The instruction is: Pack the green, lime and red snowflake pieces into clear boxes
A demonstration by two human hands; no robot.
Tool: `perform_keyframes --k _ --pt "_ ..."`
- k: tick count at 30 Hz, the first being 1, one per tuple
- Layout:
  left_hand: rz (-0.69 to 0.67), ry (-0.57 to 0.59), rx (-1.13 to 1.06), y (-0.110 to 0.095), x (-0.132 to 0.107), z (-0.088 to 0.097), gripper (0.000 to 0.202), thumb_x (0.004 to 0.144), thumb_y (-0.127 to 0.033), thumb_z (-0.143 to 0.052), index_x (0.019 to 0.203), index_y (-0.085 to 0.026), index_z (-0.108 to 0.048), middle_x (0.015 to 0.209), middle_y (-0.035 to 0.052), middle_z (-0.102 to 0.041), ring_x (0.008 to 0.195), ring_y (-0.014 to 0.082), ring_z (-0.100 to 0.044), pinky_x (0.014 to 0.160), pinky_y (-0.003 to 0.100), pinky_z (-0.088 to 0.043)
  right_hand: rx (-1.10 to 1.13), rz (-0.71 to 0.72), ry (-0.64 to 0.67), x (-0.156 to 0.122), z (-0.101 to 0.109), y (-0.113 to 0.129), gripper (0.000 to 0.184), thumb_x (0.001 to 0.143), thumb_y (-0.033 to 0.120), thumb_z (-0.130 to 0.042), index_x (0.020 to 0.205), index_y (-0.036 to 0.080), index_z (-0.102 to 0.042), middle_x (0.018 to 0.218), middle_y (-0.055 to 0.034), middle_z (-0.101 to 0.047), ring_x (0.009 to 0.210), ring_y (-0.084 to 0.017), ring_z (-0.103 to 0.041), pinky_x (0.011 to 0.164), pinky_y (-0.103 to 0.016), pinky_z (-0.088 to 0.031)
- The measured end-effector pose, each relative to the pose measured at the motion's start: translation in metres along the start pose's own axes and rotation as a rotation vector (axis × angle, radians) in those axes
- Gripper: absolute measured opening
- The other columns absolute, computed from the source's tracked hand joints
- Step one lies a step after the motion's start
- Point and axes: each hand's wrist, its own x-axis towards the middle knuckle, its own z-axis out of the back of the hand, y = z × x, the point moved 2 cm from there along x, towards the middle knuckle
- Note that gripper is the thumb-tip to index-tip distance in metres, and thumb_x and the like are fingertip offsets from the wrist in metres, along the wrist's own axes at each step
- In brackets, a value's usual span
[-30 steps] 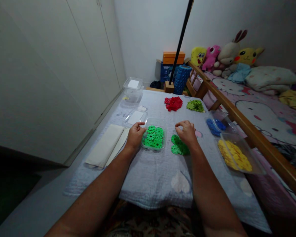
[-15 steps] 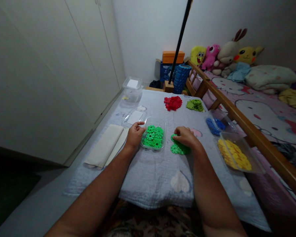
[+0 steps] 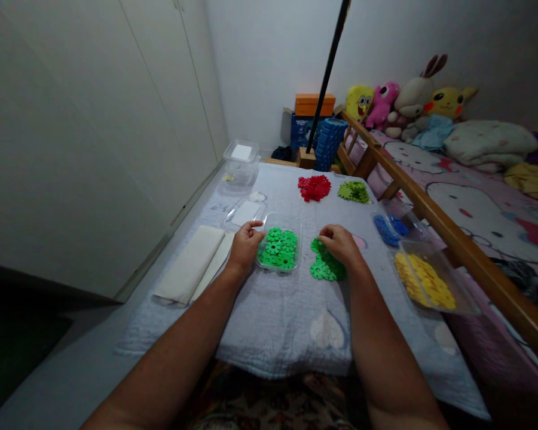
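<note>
A clear plastic container (image 3: 280, 219) holding green flower-shaped discs (image 3: 278, 249) stands in the middle of the table. My left hand (image 3: 248, 243) grips its left wall, thumb and forefinger at the rim. To the right of the container, a loose pile of the same green discs (image 3: 326, 270) lies on the cloth. Over the far side of this pile is my right hand (image 3: 339, 242), its thumb and forefinger pinched on a green disc (image 3: 315, 244). The palm covers part of the pile.
Red pieces (image 3: 314, 187) and olive-green pieces (image 3: 354, 192) lie farther back. On the right are containers of blue pieces (image 3: 391, 229) and yellow pieces (image 3: 424, 280), beside the wooden bed rail (image 3: 430, 200). Folded cloth (image 3: 190, 263), a clear lid (image 3: 245, 212) and a lidded container (image 3: 241, 164) are left.
My right hand has shifted slightly away from me over the green pile, and more of the pile shows below it. My left hand stays on the container.
</note>
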Motion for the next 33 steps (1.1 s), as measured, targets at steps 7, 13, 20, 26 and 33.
perform_keyframes --k 7,13,20,26,33 --pt "-0.012 -0.004 0.015 0.000 0.000 0.000 0.040 0.066 -0.035 -0.070 0.101 -0.016 -0.068 0.057 -0.0101 -0.039 0.051 0.0095 -0.035 0.052 0.024 -0.025 0.517 0.002 -0.125 -0.002 0.008 0.016 0.015 0.077 0.036 -0.063 0.075 0.022 -0.062 0.070 0.0013 -0.059 0.068 -0.017 -0.054 0.067 -0.030 -0.044" --pt "-0.004 -0.004 0.009 -0.002 0.000 -0.001 0.041 0.065 -0.035 -0.070 0.100 -0.016 -0.067 0.057 -0.0102 -0.039 0.051 0.0093 -0.033 0.052 0.024 -0.024 0.473 0.297 0.012 -0.016 -0.002 0.053 0.011 0.085 0.032 -0.065 0.080 0.022 -0.066 0.091 -0.0031 -0.066 0.095 -0.021 -0.061 0.096 -0.037 -0.045" --pt "0.004 -0.001 0.009 -0.004 -0.001 -0.001 0.043 0.063 -0.036 -0.070 0.101 -0.015 -0.066 0.056 -0.0107 -0.039 0.052 0.0095 -0.033 0.053 0.024 -0.025 0.231 0.345 0.070 -0.022 -0.024 0.057 0.004 0.085 0.021 -0.071 0.085 0.025 -0.074 0.127 -0.0076 -0.066 0.127 -0.029 -0.052 0.112 -0.051 -0.034" --pt "-0.011 0.005 0.010 0.000 0.001 0.000 0.042 0.065 -0.036 -0.071 0.102 -0.016 -0.067 0.056 -0.0103 -0.039 0.051 0.0097 -0.034 0.053 0.025 -0.025 0.257 0.343 -0.053 -0.010 -0.009 0.033 0.011 0.088 0.026 -0.065 0.092 0.025 -0.075 0.122 -0.0089 -0.068 0.121 -0.027 -0.060 0.112 -0.048 -0.039" --pt "-0.021 0.006 0.013 0.004 0.003 0.001 0.042 0.066 -0.036 -0.071 0.103 -0.015 -0.067 0.057 -0.0100 -0.040 0.052 0.0096 -0.034 0.053 0.024 -0.025 -0.076 0.145 -0.035 -0.018 0.020 -0.011 0.042 0.085 0.043 -0.069 0.121 0.021 -0.071 0.128 -0.0142 -0.068 0.126 -0.035 -0.058 0.110 -0.052 -0.041"
